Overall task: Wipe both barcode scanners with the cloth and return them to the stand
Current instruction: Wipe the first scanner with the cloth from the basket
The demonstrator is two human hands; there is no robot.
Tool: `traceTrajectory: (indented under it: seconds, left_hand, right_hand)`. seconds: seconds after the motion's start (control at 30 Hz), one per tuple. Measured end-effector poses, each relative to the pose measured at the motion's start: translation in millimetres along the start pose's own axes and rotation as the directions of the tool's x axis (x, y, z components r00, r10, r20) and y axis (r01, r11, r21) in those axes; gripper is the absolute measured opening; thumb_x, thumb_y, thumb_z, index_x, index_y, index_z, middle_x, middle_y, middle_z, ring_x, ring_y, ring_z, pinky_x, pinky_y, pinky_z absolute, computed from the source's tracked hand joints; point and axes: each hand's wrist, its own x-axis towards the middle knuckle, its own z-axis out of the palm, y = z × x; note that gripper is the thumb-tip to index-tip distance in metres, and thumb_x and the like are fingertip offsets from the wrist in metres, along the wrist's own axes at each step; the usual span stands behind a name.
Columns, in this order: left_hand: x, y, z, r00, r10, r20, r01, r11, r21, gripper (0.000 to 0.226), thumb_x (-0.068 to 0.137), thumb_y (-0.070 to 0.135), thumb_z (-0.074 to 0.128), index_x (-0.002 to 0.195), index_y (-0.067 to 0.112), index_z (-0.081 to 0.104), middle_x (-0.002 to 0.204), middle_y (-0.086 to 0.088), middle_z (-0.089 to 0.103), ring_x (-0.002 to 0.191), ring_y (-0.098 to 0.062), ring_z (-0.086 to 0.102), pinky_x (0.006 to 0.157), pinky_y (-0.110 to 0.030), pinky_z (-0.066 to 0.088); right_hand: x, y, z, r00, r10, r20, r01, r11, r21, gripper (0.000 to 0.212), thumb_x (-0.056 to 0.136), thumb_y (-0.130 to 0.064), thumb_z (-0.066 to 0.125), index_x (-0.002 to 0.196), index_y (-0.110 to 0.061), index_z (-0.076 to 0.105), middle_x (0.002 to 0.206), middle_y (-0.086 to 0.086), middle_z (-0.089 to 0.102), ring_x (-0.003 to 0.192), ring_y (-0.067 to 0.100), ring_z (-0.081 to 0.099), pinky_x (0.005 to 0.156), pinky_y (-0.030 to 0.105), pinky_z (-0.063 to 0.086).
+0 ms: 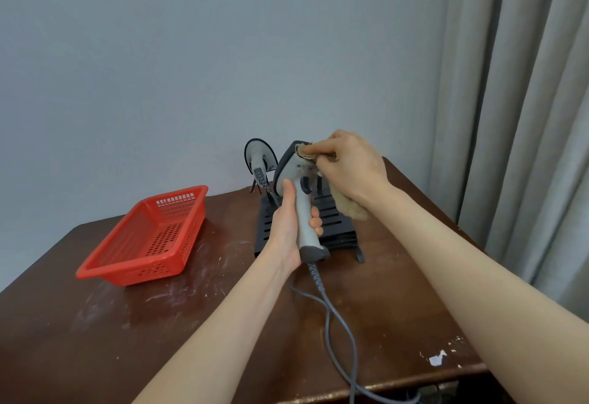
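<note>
Grey cable [331,317] lies nearest me, running in loops from the scanner's butt to the front edge of the table [223,324], where it drops out of view. Head view only.

Left hand [288,228] is clenched around the handle of the held scanner [302,199], which stands upright above the front of the stand [331,222]. Scanner body is light grey with a dark grey head, dark trigger and dark base cap.

Right hand [347,164] grasps the tan cloth [350,206] and presses a fold of it with the fingertips against the top of the scanner's head; the rest of the cloth hangs below the palm.

Second scanner [259,156] sits at the stand's back left, near the table's rear edge. I see it from behind only; its handle is partly hidden by the held scanner.

Stand is black and slotted; its middle is covered by hand and scanner. Red basket [149,238] sits well apart near the left edge.
</note>
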Motion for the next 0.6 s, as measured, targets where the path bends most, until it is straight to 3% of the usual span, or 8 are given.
traceTrajectory:
  seconds: [0.17,0.37,0.6]
  left_hand:
    - [0.9,-0.9,1.1,1.000,-0.009,0.001,0.009,1.000,-0.029,0.054,0.084,0.066,0.046,0.080,0.013,0.056,0.054,0.000,0.049,0.035,-0.008,0.040,0.034,-0.017,0.036]
    - [1.0,-9.0,2.8,1.000,-0.012,0.029,0.014,0.997,-0.070,0.055,0.084,0.068,0.045,0.081,0.013,0.052,0.053,0.002,0.046,0.035,-0.007,0.038,0.033,-0.017,0.034]
    - [-3.7,-9.8,-3.5,1.000,-0.022,0.009,0.022,0.996,-0.090,0.055,0.084,0.067,0.045,0.078,0.013,0.053,0.053,0.001,0.048,0.035,-0.007,0.040,0.034,-0.017,0.036]
  right_hand:
    - [0.0,13.6,-3.8,0.995,0.102,-0.014,-0.103,0.988,-0.112,0.034,0.091,-0.020,0.047,0.109,-0.036,0.070,0.110,-0.003,0.063,0.108,0.023,0.055,0.075,0.030,0.042]
    - [-3.1,-0.8,-1.4,0.999,-0.032,0.024,0.032,0.999,0.011,0.034,0.090,-0.018,0.049,0.112,-0.035,0.070,0.096,-0.006,0.057,0.098,0.017,0.054,0.074,0.029,0.041]
    - [-2.3,6.2,-0.2,0.998,0.058,-0.016,-0.060,0.989,-0.133,0.033,0.091,-0.019,0.047,0.109,-0.034,0.071,0.106,0.000,0.060,0.103,0.023,0.055,0.075,0.032,0.043]
